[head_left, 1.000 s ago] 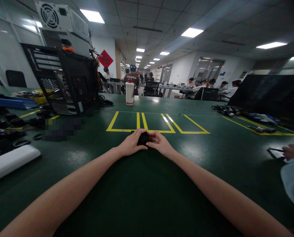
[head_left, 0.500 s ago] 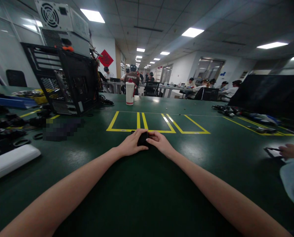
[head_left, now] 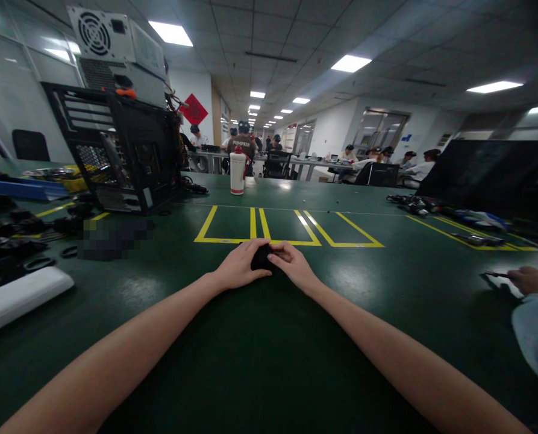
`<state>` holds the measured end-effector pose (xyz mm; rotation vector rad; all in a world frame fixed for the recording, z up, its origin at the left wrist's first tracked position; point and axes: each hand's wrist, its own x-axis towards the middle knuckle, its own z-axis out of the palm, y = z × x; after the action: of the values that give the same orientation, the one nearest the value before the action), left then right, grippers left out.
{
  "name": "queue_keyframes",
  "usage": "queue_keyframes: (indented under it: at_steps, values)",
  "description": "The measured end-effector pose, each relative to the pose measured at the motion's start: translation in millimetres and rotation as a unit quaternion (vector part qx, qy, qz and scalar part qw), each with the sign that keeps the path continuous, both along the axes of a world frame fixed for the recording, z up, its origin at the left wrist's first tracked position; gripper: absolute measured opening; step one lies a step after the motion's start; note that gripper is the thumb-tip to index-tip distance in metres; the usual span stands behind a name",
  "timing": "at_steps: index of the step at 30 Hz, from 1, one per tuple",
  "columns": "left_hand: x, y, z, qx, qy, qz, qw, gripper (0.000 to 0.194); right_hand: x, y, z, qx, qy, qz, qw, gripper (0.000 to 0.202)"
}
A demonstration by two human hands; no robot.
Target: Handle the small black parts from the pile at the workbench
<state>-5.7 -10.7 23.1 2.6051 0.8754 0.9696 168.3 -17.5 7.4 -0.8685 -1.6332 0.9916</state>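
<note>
A small black object (head_left: 260, 258) sits between my two hands on the green table (head_left: 269, 337), just in front of the yellow tape outlines (head_left: 278, 242). My left hand (head_left: 242, 263) is wrapped round its left side, fingers over the top and thumb along the near edge. On the right side, my right hand (head_left: 292, 263) grips it with bent fingers and thumb. Much of the object is covered by my fingers, and what it is cannot be made out.
A black computer case (head_left: 133, 150) carries power supplies at the left. A white bottle (head_left: 237, 173) stands beyond the tape. At the far left lie a white bar (head_left: 25, 298) and dark parts. Another person's hand (head_left: 528, 280) holds a thin object at right; a dark monitor stands behind.
The other person's hand at the right has shifted slightly with its thin object. My two hands stay in nearly the same place round the black object.
</note>
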Motion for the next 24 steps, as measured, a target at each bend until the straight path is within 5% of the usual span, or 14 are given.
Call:
queue_keyframes:
  at_steps: [14,24]
  values:
    - [3.6,-1.9,1.6,-0.017,-0.016,0.015,1.000,0.062,1.2,-1.1,3.5,-0.058,0.031,0.061,0.996,0.033]
    - [3.9,-3.5,-1.9,0.036,0.029,0.025,0.999,0.071,-0.9,2.6,-1.5,-0.041,0.018,-0.004,0.999,0.026]
